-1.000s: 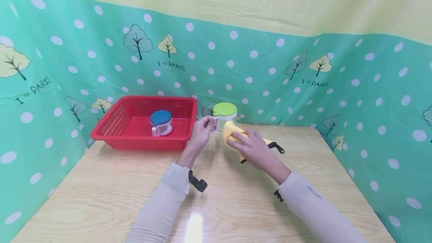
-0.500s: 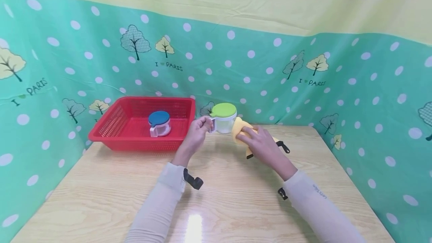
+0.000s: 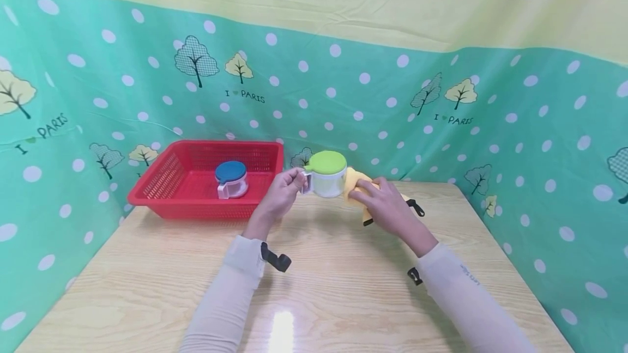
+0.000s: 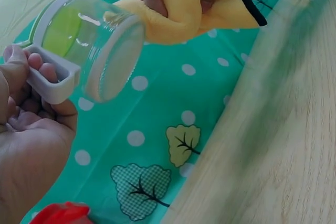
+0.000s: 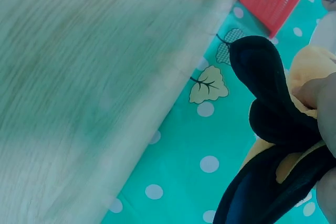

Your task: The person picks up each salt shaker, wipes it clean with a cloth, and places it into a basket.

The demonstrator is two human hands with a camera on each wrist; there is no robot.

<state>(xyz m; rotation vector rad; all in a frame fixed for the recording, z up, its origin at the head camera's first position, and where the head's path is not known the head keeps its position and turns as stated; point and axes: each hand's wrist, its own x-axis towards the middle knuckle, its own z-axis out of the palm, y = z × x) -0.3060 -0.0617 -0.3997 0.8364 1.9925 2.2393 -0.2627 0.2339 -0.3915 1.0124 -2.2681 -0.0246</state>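
Green-lidded jar [image 3: 327, 181] in hand, we hold it over the table's [image 3: 319, 266] far part, right of the red basket [image 3: 201, 210]. Our left hand [image 3: 281, 194] curls round its handle [image 4: 62, 86]; our right hand [image 3: 388, 207] grips yellow cloth [image 4: 176, 27] against the jar's right side. A blue-lidded jar [image 3: 231, 172] stands inside the basket.

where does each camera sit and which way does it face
Head: on the head, facing forward and down at left hand, right hand and basket; both sleeves show.
Left wrist: on that wrist, facing the green-lidded jar; both hands show.
Right wrist: on that wrist, facing cloth and table; part of right hand shows.
Head and left wrist share jar, cloth and both hands.
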